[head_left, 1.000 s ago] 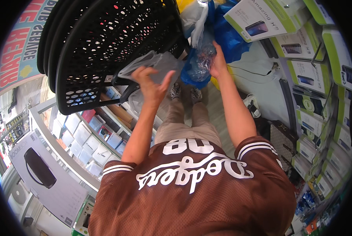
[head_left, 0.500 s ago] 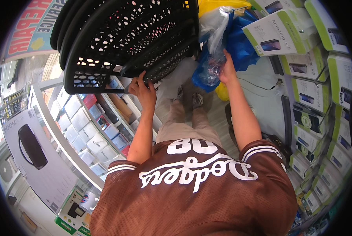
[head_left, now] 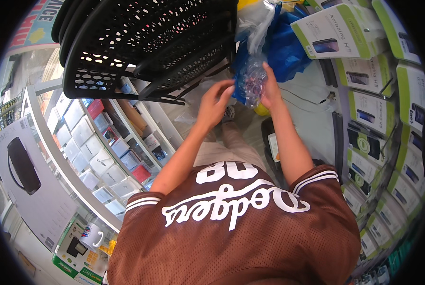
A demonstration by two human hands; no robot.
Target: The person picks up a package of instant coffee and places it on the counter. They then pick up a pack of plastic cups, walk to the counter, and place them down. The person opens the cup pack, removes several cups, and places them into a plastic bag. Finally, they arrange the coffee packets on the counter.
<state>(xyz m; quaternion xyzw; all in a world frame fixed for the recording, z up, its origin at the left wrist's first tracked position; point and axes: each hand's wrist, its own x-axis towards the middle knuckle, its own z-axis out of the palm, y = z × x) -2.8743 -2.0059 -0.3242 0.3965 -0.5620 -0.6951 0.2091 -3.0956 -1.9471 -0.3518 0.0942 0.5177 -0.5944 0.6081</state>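
Note:
My right hand (head_left: 271, 91) is closed on a bunched clear plastic bag (head_left: 253, 78) that hangs at the top middle. Behind that clear bag hang blue plastic bags (head_left: 288, 45). My left hand (head_left: 213, 103) reaches toward the bunch from the left, with its fingers partly spread and nothing in them. A small gap separates its fingertips from the clear plastic. To the left of both hands hang black perforated plastic frames (head_left: 127, 52), stacked like folded chairs; my left hand is just off their lower right end.
Phone accessory packs (head_left: 371, 111) hang in rows on the right wall. A glass display case (head_left: 98, 156) with small boxes lines the left. Beyond it stand a large speaker box (head_left: 32, 175) and a white mug (head_left: 92, 236). A thin cable (head_left: 307, 99) hangs right of my right hand.
My left hand has let go of the black frame's lower edge and moved right toward the clear bag. My right hand stays on the bag, and the view has shifted slightly.

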